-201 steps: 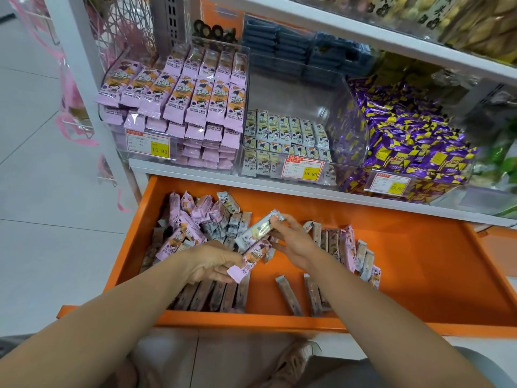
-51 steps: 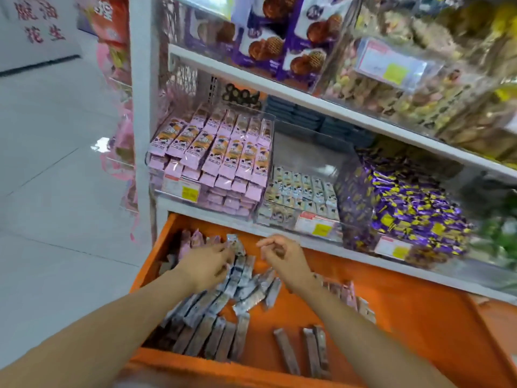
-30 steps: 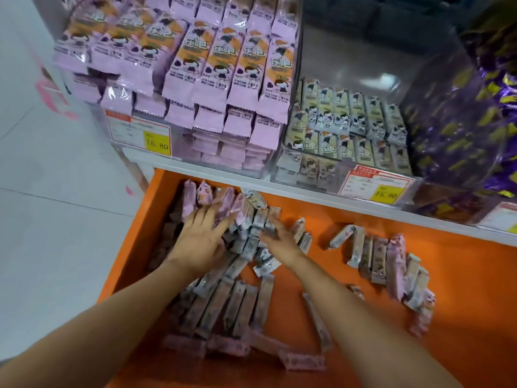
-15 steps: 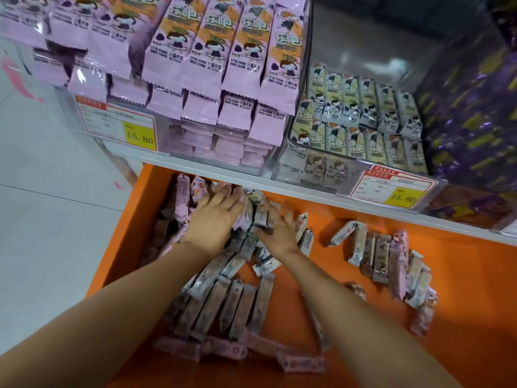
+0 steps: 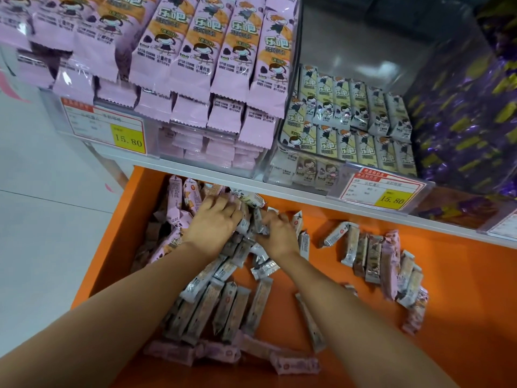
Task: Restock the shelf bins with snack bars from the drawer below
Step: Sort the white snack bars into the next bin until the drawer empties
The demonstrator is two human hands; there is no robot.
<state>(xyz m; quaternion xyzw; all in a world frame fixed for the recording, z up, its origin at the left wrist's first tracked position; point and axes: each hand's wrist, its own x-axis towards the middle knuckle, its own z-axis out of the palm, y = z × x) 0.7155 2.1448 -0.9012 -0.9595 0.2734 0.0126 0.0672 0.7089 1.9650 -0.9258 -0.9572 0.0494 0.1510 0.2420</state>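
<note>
The orange drawer (image 5: 461,275) is pulled out under the shelf and holds loose snack bars. A big heap of grey and pink bars (image 5: 223,303) lies at its left. My left hand (image 5: 212,222) rests on the back of that heap, its fingers curled over several bars. My right hand (image 5: 277,231), close beside it, curls its fingers round some grey bars (image 5: 258,224). Above, a clear bin of pink bars (image 5: 195,65) is stacked high, while the bin of cream bars (image 5: 349,130) next to it is filled low.
A smaller group of bars (image 5: 375,256) lies in the drawer to the right. The white shelf edge (image 5: 307,197) overhangs the drawer's back and carries two price tags (image 5: 106,130) (image 5: 383,189). A bin of purple candies (image 5: 461,121) stands at the right, tiled floor (image 5: 42,219) at the left.
My head has moved closer to the shelf and drawer. Both hands went from reaching above the heap to lying on it, and their fingers have drawn together over the bars.
</note>
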